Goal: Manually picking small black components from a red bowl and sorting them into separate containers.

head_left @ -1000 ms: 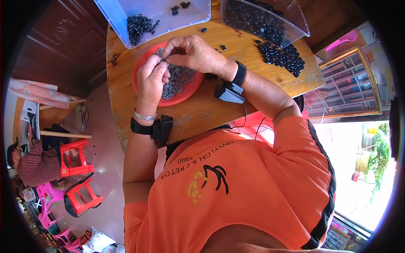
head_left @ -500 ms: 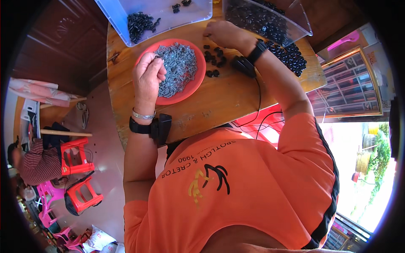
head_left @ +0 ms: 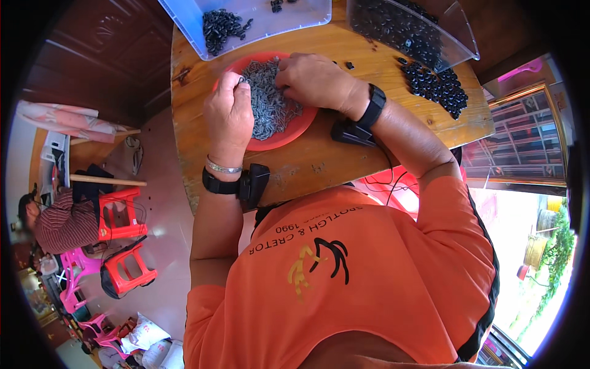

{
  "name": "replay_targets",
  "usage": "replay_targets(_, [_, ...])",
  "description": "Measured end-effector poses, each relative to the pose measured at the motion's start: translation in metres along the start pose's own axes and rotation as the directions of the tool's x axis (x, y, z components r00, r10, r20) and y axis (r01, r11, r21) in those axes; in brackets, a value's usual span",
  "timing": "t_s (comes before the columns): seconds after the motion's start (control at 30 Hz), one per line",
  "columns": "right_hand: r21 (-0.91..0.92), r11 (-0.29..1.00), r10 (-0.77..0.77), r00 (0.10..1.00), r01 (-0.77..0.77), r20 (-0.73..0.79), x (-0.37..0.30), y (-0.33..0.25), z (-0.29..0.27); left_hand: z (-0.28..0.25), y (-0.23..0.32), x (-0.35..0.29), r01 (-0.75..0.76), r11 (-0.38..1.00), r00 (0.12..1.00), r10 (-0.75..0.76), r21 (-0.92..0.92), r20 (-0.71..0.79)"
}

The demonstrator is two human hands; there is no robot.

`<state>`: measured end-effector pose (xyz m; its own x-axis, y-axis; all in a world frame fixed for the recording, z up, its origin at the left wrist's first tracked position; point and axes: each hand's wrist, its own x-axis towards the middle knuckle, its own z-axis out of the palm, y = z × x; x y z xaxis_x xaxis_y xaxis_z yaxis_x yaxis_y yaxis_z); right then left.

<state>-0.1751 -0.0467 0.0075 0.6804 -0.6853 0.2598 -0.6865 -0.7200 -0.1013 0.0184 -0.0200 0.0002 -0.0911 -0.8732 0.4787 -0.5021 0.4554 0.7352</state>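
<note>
A red plastic plate (head_left: 294,138) on the wooden table holds a heap of small grey metal pieces (head_left: 269,117) that look like screws. At the plate's left side, my left hand (head_left: 230,117) is closed, with a small dark round part (head_left: 242,80) pinched between thumb and forefinger. My right hand (head_left: 319,83) reaches over the plate's right side, its fingers curled at the heap; what they hold, if anything, is hidden. One small black part (head_left: 350,65) lies beyond the right hand, which covers the table just right of the plate.
A clear plastic bin (head_left: 286,37) with black parts (head_left: 222,29) stands at the back left. At the back right, another clear bin (head_left: 402,43) holds many more, and a pile of black parts (head_left: 435,88) lies beside it. A person (head_left: 67,221) sits at far left near red stools (head_left: 129,270).
My right hand has come from the table behind the plate to the heap of grey pieces, now covering the loose black parts there. My left hand keeps its pinch. The whole view has shifted slightly.
</note>
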Motion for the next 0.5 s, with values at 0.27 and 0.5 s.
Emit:
replay_targets(0.27, [0.475,0.880,0.108,0.982,-0.021,-0.158,0.002,0.011,0.011,-0.004,-0.002,-0.001,0.061,0.993,0.997,-0.057,-0.097,0.046])
replay_targets(0.5, [0.887,0.446,0.172,0.984,-0.123,0.050,0.002,0.012,0.009,-0.004,0.007,-0.002,0.231,0.870,0.970,-0.174,-0.435,0.167])
